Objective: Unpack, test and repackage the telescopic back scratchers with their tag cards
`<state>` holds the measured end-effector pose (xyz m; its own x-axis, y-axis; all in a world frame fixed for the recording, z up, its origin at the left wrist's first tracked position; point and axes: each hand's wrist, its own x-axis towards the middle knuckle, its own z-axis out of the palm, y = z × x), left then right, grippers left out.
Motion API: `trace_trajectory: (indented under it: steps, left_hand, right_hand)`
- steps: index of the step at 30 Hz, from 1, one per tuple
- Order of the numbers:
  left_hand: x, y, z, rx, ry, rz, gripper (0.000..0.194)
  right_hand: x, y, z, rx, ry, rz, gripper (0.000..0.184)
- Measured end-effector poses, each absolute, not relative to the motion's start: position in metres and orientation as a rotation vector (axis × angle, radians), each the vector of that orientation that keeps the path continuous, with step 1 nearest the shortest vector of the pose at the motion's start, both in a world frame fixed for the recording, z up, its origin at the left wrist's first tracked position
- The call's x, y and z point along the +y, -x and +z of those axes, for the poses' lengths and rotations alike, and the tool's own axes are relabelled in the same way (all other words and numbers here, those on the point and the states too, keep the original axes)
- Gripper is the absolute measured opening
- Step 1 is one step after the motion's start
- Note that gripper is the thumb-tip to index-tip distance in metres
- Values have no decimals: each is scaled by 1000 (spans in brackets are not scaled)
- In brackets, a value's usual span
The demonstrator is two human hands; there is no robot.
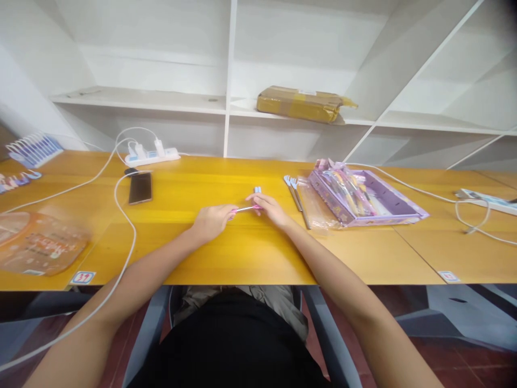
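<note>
My left hand (pixel 212 222) is closed on one end of a slim silver stick (pixel 244 208) with pink at its ends. At the stick's other pink end, the fingers of my right hand (pixel 267 208) are closed around it. The stick lies roughly level, just above the yellow wooden table (pixel 194 183); its exact kind is too small to make out. A small light-blue piece (pixel 257 189) shows right behind my right fingers. To the right lie two thin dark-handled utensils (pixel 296 195) with pale blue, fork-like heads, side by side.
A purple box (pixel 388 220) of packaged slim items (pixel 350 191) and clear plastic wrapping (pixel 319 207) stand right. A phone (pixel 140 187), power strip (pixel 151 157), white cable (pixel 130 226) and orange plastic container (pixel 48 242) are left. A taped carton (pixel 299 104) sits on the shelf.
</note>
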<state>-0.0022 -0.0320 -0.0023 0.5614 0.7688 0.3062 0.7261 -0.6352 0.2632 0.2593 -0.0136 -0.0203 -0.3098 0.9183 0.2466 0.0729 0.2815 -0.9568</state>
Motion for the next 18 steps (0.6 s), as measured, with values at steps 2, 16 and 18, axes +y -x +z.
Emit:
trace_trajectory:
  steps: [2, 16, 18]
  left_hand:
    - [-32, 2, -2, 1296, -2682, 602, 29]
    - [-41, -4, 0, 1358, -2583, 597, 25]
    - [-41, -4, 0, 1360, -2575, 607, 25]
  right_hand:
    - [-14, -258, -21, -1631, 929, 1158, 44]
    - [-9, -252, -33, -1599, 966, 1204, 47]
    - [-11, -251, -32, -1600, 968, 1203, 47]
